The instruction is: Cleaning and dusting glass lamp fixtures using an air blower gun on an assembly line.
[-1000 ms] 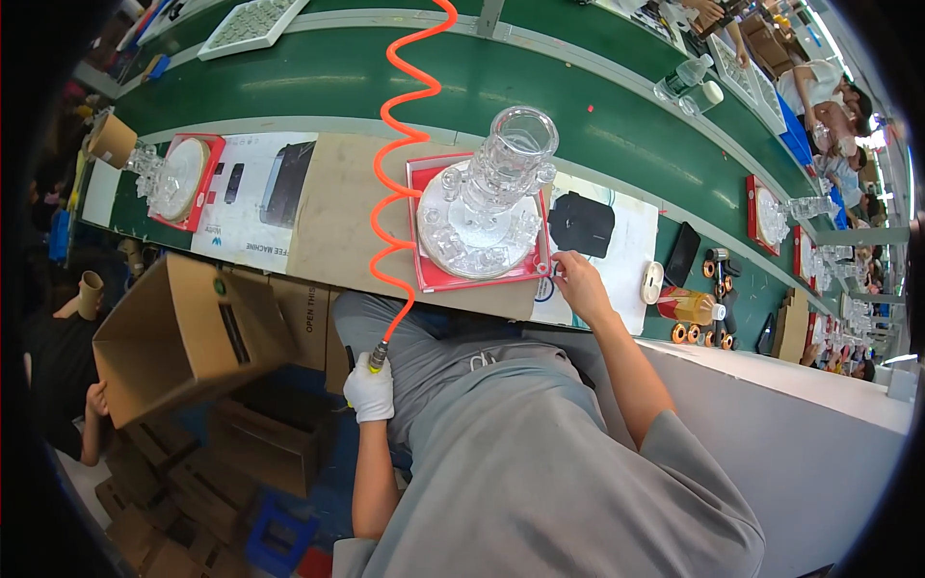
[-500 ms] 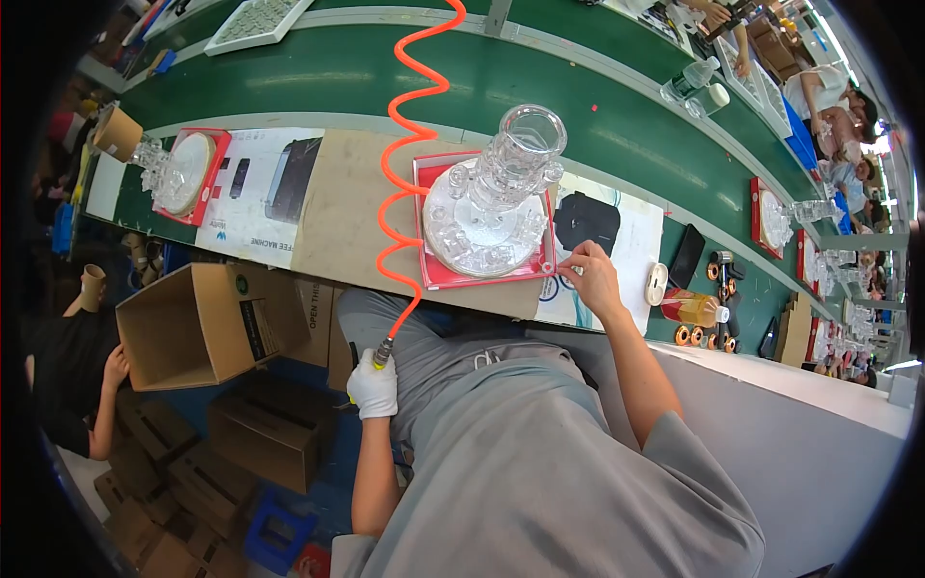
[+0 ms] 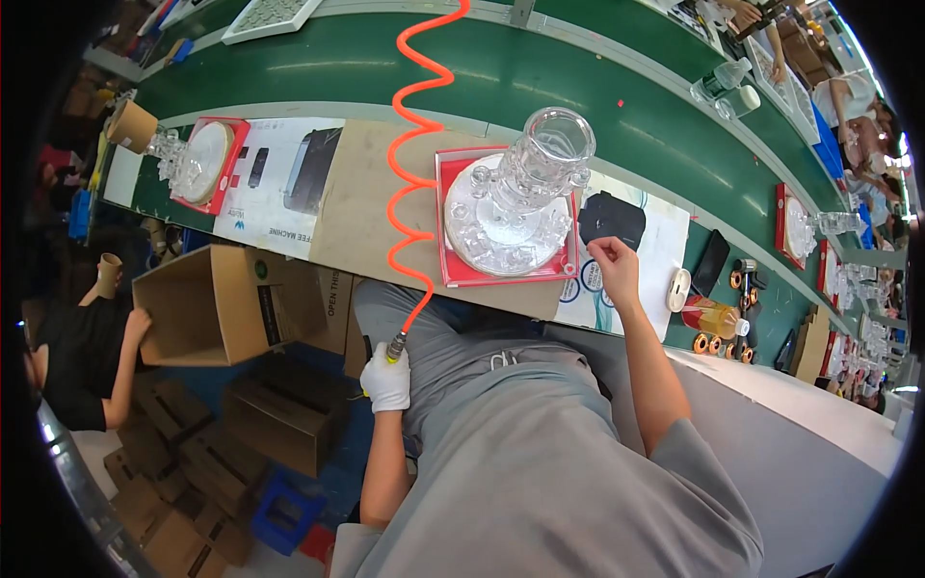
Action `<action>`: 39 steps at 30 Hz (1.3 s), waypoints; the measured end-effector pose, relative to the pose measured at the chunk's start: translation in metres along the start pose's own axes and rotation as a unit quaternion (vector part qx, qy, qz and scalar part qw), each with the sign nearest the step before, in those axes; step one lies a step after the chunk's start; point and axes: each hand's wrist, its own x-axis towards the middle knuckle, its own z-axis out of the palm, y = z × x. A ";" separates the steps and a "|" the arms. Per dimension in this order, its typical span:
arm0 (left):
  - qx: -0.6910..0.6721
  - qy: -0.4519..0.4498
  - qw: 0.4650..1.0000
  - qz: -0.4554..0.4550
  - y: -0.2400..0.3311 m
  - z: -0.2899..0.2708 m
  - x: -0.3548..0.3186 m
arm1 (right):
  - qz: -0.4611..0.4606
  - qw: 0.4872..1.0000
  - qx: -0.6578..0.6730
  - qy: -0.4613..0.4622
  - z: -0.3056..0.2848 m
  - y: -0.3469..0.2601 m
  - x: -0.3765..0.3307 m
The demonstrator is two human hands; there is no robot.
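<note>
A white work glove covers my left hand (image 3: 387, 379), low beside my lap and closed around an air tool. Most of that tool is hidden; its metal hose fitting (image 3: 396, 348) shows above the fist, joined to an orange coiled air hose (image 3: 409, 238). My bare right hand (image 3: 615, 262) hovers over the bench just right of a red tray (image 3: 446, 260), thumb and fingertips pinched together. Anything between them is too small to make out. On the tray rests a round white base (image 3: 462, 220) with clear plastic parts around a tall, clear cylindrical assembly (image 3: 540, 159).
Left along the bench stands a similar red-tray unit (image 3: 200, 166). To the right lie a black flat device (image 3: 711, 262), a drink bottle (image 3: 710, 315) and several copper-coloured rings (image 3: 715, 345). A person at lower left touches an open carton (image 3: 188, 308).
My right hand has drawn slightly away from the tray's near right corner, still pinched. My left hand keeps its grip low by my lap. The whole view has shifted a little.
</note>
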 end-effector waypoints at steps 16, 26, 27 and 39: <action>0.008 0.002 1.000 -0.014 0.012 -0.002 -0.002 | -0.040 0.933 -0.279 -0.222 -0.016 -0.025 0.036; 0.007 -0.003 1.000 -0.002 0.010 0.003 -0.003 | -0.007 0.896 -0.319 -0.308 -0.013 -0.018 0.018; 0.002 -0.007 1.000 -0.001 0.009 0.003 -0.003 | -0.015 0.910 -0.307 -0.279 -0.014 -0.017 0.017; -0.004 0.014 1.000 0.014 -0.011 0.002 -0.001 | -0.061 0.982 -0.147 -0.098 -0.025 -0.019 0.068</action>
